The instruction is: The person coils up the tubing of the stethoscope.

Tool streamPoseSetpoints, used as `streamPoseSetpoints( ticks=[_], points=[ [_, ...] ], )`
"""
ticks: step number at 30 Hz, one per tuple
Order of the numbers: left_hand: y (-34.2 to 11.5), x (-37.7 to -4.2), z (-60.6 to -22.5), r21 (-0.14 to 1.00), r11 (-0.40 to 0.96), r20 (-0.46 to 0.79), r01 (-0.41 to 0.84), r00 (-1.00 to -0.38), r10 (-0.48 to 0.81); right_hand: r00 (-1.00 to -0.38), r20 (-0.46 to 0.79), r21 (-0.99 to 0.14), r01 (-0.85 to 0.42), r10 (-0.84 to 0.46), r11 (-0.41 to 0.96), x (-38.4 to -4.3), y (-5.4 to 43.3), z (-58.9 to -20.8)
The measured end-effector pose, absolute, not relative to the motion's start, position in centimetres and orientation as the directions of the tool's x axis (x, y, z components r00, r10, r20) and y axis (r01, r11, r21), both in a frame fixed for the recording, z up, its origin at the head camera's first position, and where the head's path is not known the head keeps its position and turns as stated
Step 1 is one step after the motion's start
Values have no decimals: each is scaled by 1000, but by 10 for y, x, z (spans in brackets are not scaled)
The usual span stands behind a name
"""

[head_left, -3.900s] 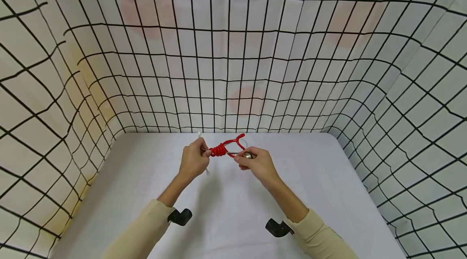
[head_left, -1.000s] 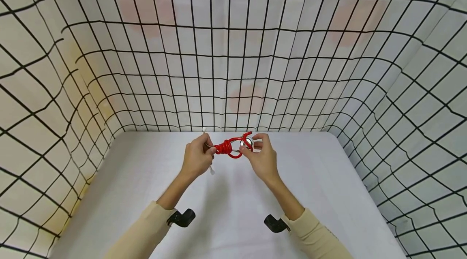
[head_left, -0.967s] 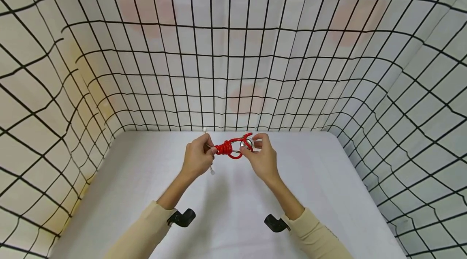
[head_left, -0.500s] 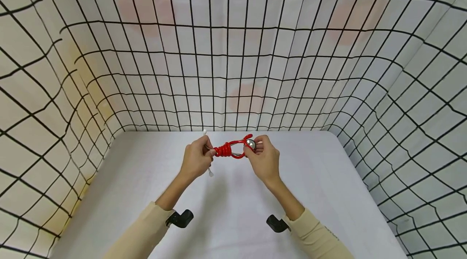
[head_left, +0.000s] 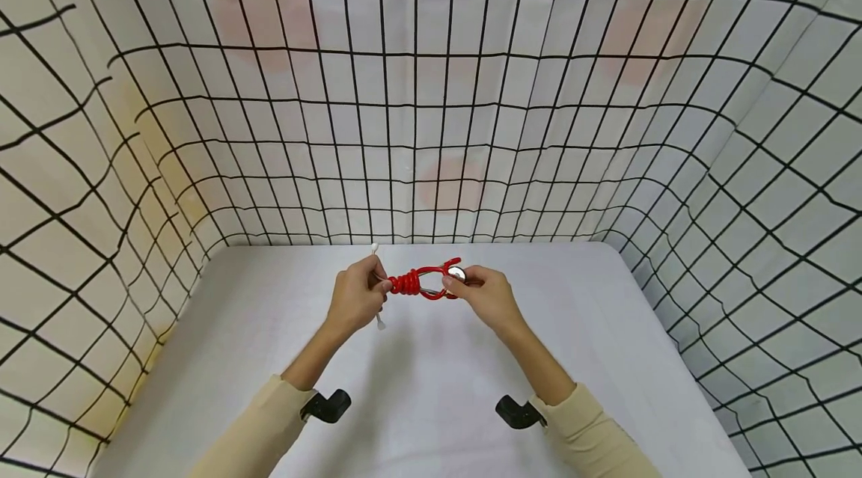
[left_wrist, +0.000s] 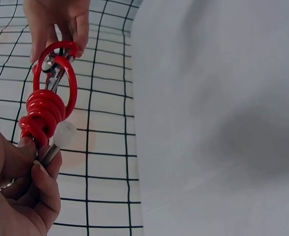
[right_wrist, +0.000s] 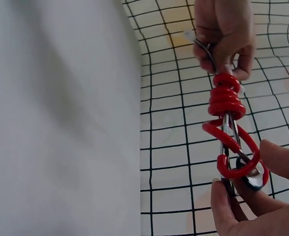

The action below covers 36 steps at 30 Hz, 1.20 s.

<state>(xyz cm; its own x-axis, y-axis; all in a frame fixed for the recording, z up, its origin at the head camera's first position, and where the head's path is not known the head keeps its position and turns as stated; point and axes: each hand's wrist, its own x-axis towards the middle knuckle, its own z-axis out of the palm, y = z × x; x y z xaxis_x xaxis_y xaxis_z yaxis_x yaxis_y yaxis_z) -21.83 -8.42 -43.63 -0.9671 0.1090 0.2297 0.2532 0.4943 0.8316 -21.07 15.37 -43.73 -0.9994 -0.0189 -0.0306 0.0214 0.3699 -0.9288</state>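
Note:
A stethoscope, its red tubing (head_left: 405, 283) wound in tight coils round the metal ear tubes, is held between both hands above the table. My left hand (head_left: 353, 295) pinches the ear tubes just left of the coils. White ear tips stick out above and below that hand; one ear tip (left_wrist: 65, 133) shows large in the left wrist view. At the other end, my right hand (head_left: 489, 298) holds the round silver chest piece (head_left: 456, 273) between thumb and fingers, at the open red loop. In the right wrist view, the chest piece (right_wrist: 255, 179) overlaps the loop's end.
A white-covered table (head_left: 431, 403) lies beneath both hands. Black grid netting (head_left: 431, 100) rises behind it and along both sides, with pale cloth behind. Black wrist cameras are strapped near the beige cuffs.
Since about four seconds ago, the chest piece has come up against the red loop. Over the last second, my right hand has lowered slightly and its fingers have drawn closer round the chest piece.

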Motion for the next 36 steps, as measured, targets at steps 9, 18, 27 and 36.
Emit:
streamPoseSetpoints(
  ticks=[9, 18, 27, 36],
  points=[
    [-84, -216, -435, 829, 501, 205, 250, -968, 144, -984, -179, -920, 163, -12, 357, -210, 157, -432],
    [-81, -216, -437, 840, 485, 169, 243, -967, 191, -999, 31, -870, -18, 18, 493, -206, 151, -438],
    [-89, -218, -443, 784, 565, 201, 255, -967, 157, -997, 71, -867, -40, 43, 497, -201, 145, -448],
    [-90, -220, -455, 766, 587, 241, 263, -963, 118, -997, -63, -902, 75, 43, 425, -206, 148, -457]
  ],
)
